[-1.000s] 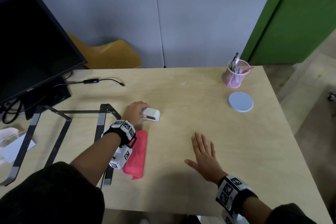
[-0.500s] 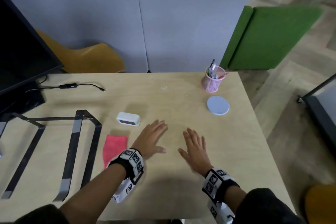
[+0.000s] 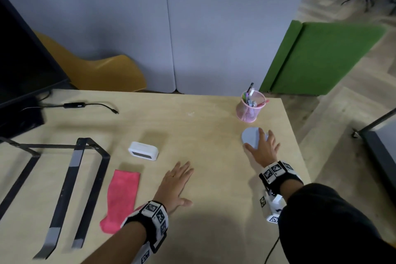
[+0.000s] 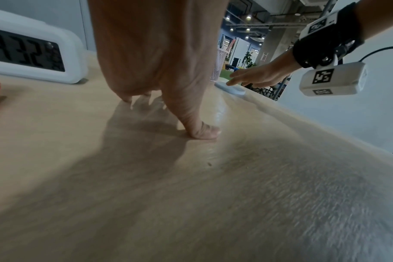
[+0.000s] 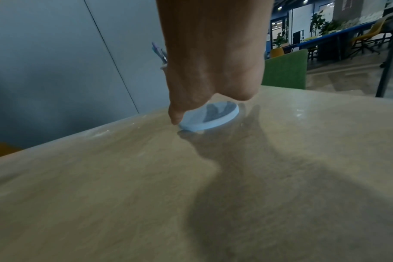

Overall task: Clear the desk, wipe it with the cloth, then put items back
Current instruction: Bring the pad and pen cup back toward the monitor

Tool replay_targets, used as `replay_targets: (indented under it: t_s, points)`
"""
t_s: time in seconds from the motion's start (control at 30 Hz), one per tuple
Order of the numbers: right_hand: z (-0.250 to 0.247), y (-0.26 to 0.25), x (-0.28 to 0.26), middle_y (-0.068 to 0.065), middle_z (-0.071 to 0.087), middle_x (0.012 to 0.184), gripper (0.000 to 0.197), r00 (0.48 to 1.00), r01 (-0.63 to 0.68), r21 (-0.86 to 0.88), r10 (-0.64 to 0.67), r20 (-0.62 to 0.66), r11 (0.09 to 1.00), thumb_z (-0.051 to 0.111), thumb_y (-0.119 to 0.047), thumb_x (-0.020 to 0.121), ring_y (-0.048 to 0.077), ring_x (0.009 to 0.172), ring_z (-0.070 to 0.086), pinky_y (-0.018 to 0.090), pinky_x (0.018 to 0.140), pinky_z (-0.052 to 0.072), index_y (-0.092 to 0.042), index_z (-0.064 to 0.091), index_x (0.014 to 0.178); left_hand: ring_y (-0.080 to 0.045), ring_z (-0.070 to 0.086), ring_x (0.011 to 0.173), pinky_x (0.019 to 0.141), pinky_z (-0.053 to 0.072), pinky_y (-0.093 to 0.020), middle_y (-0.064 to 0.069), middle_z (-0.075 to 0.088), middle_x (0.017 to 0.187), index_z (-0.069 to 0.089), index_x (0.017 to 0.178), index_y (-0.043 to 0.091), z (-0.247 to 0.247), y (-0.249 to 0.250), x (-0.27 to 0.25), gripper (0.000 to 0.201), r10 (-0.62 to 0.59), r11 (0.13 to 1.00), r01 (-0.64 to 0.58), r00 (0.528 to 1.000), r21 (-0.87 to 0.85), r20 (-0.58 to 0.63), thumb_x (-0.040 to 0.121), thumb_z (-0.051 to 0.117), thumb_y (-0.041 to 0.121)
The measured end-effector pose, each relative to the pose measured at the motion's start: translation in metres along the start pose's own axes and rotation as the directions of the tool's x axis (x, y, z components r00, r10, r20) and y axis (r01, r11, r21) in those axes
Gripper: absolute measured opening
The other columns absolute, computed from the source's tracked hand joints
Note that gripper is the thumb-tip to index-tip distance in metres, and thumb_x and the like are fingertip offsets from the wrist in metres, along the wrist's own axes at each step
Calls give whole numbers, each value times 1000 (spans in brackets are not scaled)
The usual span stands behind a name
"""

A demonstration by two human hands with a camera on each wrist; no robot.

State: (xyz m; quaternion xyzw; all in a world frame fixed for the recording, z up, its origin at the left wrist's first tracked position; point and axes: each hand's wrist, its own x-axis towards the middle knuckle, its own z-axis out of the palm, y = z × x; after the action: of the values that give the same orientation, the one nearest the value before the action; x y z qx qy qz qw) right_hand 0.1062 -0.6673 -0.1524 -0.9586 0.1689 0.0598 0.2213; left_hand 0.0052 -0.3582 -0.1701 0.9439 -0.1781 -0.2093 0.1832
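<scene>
A round pale blue coaster (image 3: 249, 136) lies near the desk's right edge, just in front of a pink mesh pen cup (image 3: 248, 110). My right hand (image 3: 262, 146) reaches over the coaster (image 5: 209, 117) with straight fingers, and its thumb touches the left rim. Whether the fingers press on it I cannot tell. My left hand (image 3: 175, 184) lies flat and spread on the bare desk (image 3: 214, 210), holding nothing. A white digital clock (image 3: 143, 151) stands beyond it to the left. A folded pink cloth (image 3: 121, 197) lies left of my left wrist.
A black laptop stand (image 3: 72, 173) takes up the left of the desk, with a dark monitor (image 3: 23, 66) and a black cable (image 3: 75, 105) behind it. A yellow chair (image 3: 102, 75) and a green partition (image 3: 317, 55) stand beyond the far edge.
My left hand let go of the clock and came back to lie flat on the desk. My right hand moved from the middle of the desk out to the blue coaster.
</scene>
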Motion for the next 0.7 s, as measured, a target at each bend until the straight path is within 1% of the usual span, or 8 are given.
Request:
replay_targets:
  t_s: [0.1,0.23,0.33,0.4,0.5,0.6,0.63,0.7]
  points:
    - [12,0,7,23,13,150,87,1000,1,32,-2,11,999,68,-44,79,40,137,18,51,111,16,-13,22,146,-17,-16,146,119,4,-42,13,-12,158,12,150,27,0,2,0,102,-16,1000,16,1000,14,4,72,74,41]
    - [26,0,12,27,17,147,87,998,-30,105,36,-53,994,71,-40,77,43,131,19,52,106,22,-9,26,144,-8,-24,137,120,2,-41,19,-18,154,9,150,29,1,2,1,102,-20,1000,20,1000,6,12,72,73,43]
    - [26,-3,11,26,24,140,85,994,-62,105,71,-80,993,73,-38,75,42,126,24,50,104,24,-9,29,142,-12,-19,144,119,1,-40,16,-15,157,9,150,30,2,1,1,103,-27,1000,27,999,4,26,71,74,42]
    - [25,-6,5,27,26,138,86,994,-68,86,75,-83,994,74,-36,74,42,124,25,49,104,23,-7,28,140,-15,-15,147,119,2,-40,15,-12,158,10,150,29,0,1,1,102,-28,1000,28,999,6,28,71,74,41]
    - [28,-15,-14,27,29,138,88,995,8,31,-5,-100,999,73,-38,75,43,125,26,50,105,22,-2,27,140,-17,-11,148,121,5,-42,13,-10,159,12,150,28,-3,3,0,103,-17,1000,17,1000,9,18,70,75,42]
    - [37,-32,-42,27,30,138,90,983,162,12,-160,-84,987,73,-41,74,44,125,29,52,104,24,1,28,140,-18,-6,148,121,7,-44,10,-4,160,14,150,25,-5,0,3,103,-29,999,30,998,-10,59,69,76,43]
    - [40,-40,-53,27,32,138,91,973,220,10,-218,-75,976,74,-41,73,46,124,31,53,103,27,2,28,139,-18,-4,148,121,8,-43,8,-2,160,16,149,24,-6,0,3,98,-32,999,33,997,-22,68,72,74,41]
    - [47,-56,-74,29,34,136,94,944,325,4,-324,-54,946,76,-41,71,47,121,35,54,99,33,4,29,138,-20,4,148,120,11,-38,3,7,160,22,148,19,-14,3,2,72,-23,996,26,999,-88,32,88,59,35]
